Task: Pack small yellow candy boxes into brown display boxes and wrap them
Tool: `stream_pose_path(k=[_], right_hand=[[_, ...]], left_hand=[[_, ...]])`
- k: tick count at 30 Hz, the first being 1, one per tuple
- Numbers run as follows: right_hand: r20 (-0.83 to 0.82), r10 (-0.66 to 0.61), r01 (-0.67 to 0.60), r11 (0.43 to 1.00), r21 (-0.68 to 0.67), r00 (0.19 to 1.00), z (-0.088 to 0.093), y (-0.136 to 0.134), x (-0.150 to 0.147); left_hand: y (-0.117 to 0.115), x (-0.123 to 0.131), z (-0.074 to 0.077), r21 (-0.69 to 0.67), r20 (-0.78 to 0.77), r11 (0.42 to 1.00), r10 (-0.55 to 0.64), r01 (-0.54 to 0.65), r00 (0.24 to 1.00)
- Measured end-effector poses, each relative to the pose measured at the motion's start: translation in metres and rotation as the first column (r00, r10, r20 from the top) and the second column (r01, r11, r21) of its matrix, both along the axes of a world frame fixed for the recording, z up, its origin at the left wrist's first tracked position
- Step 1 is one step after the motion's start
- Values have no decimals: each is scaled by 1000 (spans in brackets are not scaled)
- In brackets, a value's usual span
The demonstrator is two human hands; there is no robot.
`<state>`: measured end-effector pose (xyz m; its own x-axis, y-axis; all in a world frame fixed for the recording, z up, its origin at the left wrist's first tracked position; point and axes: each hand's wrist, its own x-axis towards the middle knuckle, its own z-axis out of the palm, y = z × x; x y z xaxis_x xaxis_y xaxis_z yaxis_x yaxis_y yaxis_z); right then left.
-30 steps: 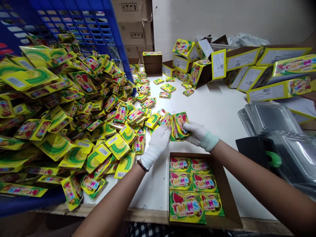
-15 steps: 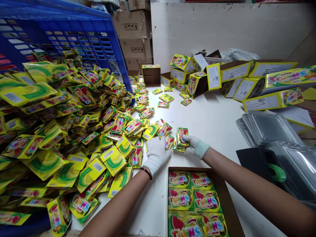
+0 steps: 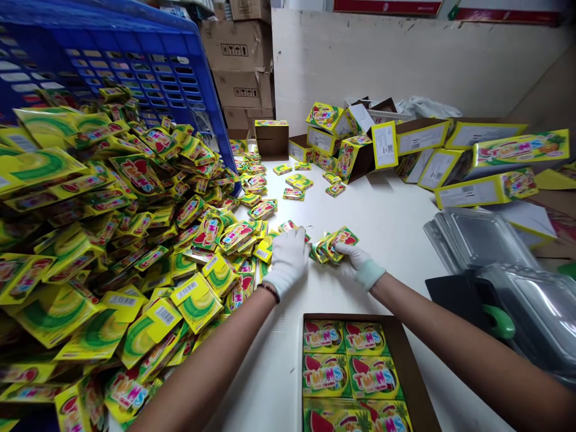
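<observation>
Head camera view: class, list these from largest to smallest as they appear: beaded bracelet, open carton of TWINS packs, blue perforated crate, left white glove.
1. Blue perforated crate
2. Open carton of TWINS packs, cut off by the bottom edge
3. Left white glove
4. Beaded bracelet

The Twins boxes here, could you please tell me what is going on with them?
A person's gloved right hand holds a few small boxes. The left hand is at the edge of a heap of boxes spilling from a blue crate. Nearer the camera, an open carton holds more boxes in two columns.
</observation>
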<state>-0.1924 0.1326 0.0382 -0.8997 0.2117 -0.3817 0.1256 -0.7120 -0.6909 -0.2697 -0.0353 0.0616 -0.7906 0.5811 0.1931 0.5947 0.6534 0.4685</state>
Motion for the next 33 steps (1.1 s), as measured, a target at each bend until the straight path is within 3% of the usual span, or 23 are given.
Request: stream_pose_path(k=[4, 7, 10, 13, 15, 16, 17, 18, 20, 22, 23, 24, 25, 26, 28, 30, 33], right_hand=[[-18, 19, -19, 1000, -24, 1000, -5, 12, 4], [-13, 150, -150, 989, -8, 989, -2, 13, 10], [-64, 241, -236, 969, 76, 968, 9, 8, 12], [-155, 266, -227, 946, 230, 951, 24, 5, 10], [-152, 306, -236, 903, 359, 940, 35, 5, 8], [-104, 342, -260, 851, 455, 934, 40, 7, 7], [-18, 381, -302, 761, 574, 924, 45, 8, 5], [93, 409, -353, 622, 699, 908, 48, 9, 4], [308, 405, -419, 222, 880, 861, 52, 8, -1], [414, 354, -372, -182, 910, 839, 50, 4, -6], [430, 334, -324, -329, 887, 839, 48, 1, -9], [442, 324, -282, -437, 854, 837, 45, -1, -10], [450, 324, -248, -508, 825, 832, 42, -1, -10], [451, 339, -219, -544, 810, 826, 38, 2, -9], [412, 402, -152, -540, 828, 818, 28, 15, -2], [316, 479, -72, -461, 884, 819, 13, 35, 11], [134, 552, 26, -273, 962, 823, -14, 55, 30]], left_hand=[[21, -38, 6, -52, 60, 998, 23, -20, 998], [30, -48, 1, -23, 149, 999, 35, -32, 988], [34, -42, -6, 93, 257, 994, 25, -50, 966], [34, -26, -14, 271, 372, 959, -25, -83, 928], [33, -15, -21, 395, 417, 913, -77, -104, 906], [32, -10, -25, 450, 428, 885, -101, -115, 898], [31, -6, -28, 499, 435, 857, -118, -130, 893], [29, -3, -31, 543, 438, 827, -128, -148, 890], [25, -1, -35, 617, 434, 766, -140, -181, 890], [21, 0, -38, 671, 414, 720, -163, -180, 895], [19, 1, -40, 685, 399, 711, -186, -157, 898], [17, 3, -42, 691, 382, 712, -215, -123, 899], [16, 5, -45, 689, 368, 719, -245, -87, 897], [15, 7, -48, 683, 364, 727, -265, -62, 893], [15, 12, -56, 677, 379, 734, -275, -61, 884], [17, 16, -63, 683, 406, 724, -261, -101, 876], [22, 20, -71, 701, 404, 706, -271, -105, 873]])
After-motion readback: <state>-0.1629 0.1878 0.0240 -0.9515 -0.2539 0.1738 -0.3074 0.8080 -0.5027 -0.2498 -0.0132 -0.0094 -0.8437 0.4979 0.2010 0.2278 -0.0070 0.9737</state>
